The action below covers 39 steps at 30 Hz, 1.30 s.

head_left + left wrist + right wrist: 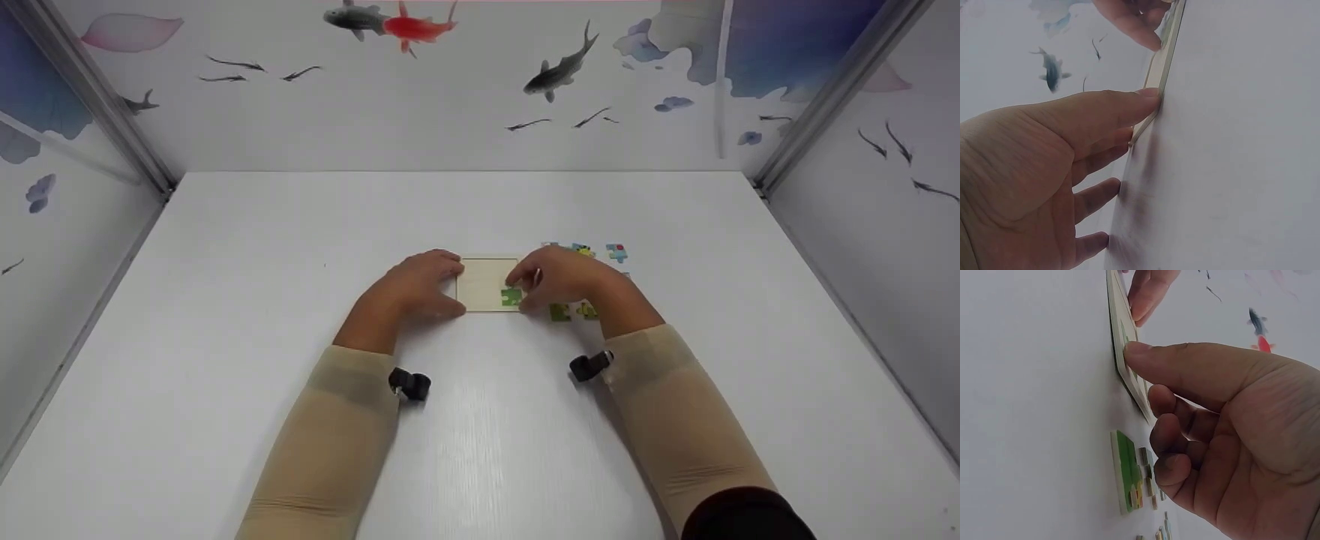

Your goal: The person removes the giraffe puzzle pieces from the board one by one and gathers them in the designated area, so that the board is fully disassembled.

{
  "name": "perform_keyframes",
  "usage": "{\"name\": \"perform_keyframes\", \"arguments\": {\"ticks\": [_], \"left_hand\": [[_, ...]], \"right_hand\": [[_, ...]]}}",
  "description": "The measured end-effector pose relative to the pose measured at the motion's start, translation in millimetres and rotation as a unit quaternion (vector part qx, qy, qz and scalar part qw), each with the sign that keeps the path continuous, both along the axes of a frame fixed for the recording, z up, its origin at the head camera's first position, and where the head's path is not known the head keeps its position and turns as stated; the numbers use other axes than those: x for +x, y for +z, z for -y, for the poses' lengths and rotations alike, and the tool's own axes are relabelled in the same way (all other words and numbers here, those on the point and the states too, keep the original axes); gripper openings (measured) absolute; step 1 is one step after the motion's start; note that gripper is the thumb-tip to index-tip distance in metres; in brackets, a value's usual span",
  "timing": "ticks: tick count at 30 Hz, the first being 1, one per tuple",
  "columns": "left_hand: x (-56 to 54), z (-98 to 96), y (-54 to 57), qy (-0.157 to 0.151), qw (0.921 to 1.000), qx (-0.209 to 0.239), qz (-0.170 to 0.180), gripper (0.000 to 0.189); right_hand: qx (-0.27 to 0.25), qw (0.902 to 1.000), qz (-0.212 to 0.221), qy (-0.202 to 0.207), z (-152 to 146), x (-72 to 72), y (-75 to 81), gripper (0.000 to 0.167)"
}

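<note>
A shallow wooden puzzle board (481, 283) lies on the white table between the two hands. My left hand (421, 286) holds its left side, the thumb at the near corner and the fingers at the far one. In the board's near right corner sits a green puzzle piece (511, 297). Over that corner my right hand (559, 277) has its index finger and thumb at the piece; the thumb (1140, 354) lies over the board's edge in the right wrist view. Its other fingers are curled.
Loose puzzle pieces lie right of the board, partly hidden by the right hand: a green one (560, 312), a green and yellow one (587, 310), a blue and red one (616, 251) and several others. A white wall (435, 112) with painted fish borders the table.
</note>
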<state>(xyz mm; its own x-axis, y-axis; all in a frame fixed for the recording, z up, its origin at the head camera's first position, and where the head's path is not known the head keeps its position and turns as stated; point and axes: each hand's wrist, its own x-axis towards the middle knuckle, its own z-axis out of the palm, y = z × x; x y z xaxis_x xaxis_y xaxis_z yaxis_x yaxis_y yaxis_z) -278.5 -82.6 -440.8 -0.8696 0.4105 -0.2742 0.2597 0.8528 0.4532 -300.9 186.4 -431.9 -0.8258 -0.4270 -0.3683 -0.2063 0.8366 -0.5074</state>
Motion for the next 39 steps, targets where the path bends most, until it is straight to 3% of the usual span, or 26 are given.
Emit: {"name": "perform_keyframes", "arguments": {"ticks": [20, 31, 39], "left_hand": [[0.0, -0.3, -0.9, 0.008, 0.9999, 0.005, 0.002, 0.074], [-0.1, 0.0, -2.6, 0.014, 0.9998, 0.013, -0.002, 0.074], [0.4, -0.8, -3.4, 0.019, 0.9997, 0.012, 0.003, 0.074]], "right_hand": [[0.004, 0.9997, 0.006, -0.025, 9.0, 3.3, 3.9, 0.042], [-0.014, 0.9998, -0.012, 0.007, 8.0, 2.4, 3.3, 0.04], [-0.007, 0.9999, -0.01, -0.004, 6.3, 1.9, 2.3, 0.043]]}}
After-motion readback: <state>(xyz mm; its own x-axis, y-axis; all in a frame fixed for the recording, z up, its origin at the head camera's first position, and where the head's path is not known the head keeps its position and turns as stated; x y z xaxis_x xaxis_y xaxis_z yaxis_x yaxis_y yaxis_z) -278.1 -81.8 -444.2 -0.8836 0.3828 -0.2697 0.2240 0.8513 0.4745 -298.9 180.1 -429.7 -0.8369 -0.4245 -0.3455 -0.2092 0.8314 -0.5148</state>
